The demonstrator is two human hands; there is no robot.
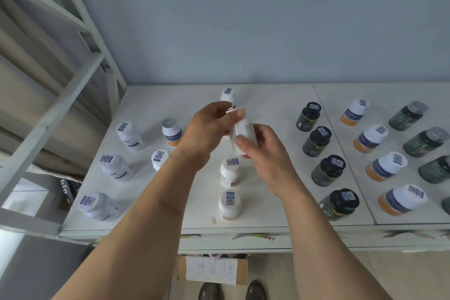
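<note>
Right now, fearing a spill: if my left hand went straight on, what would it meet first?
Probably the far bottle, just beyond the left hand and its held bottle; depth unclear.

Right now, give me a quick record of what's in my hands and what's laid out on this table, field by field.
Held item: white bottle, tilted, above the table
Top grip: left hand holds the bottle's upper end
Bottom grip: right hand holds its lower body
Right of hands: four dark bottles in a column, stickers on caps
Further right: four orange bottles, white caps
Far right: green bottles, grey caps
Below table: cardboard box with a paper label
</note>
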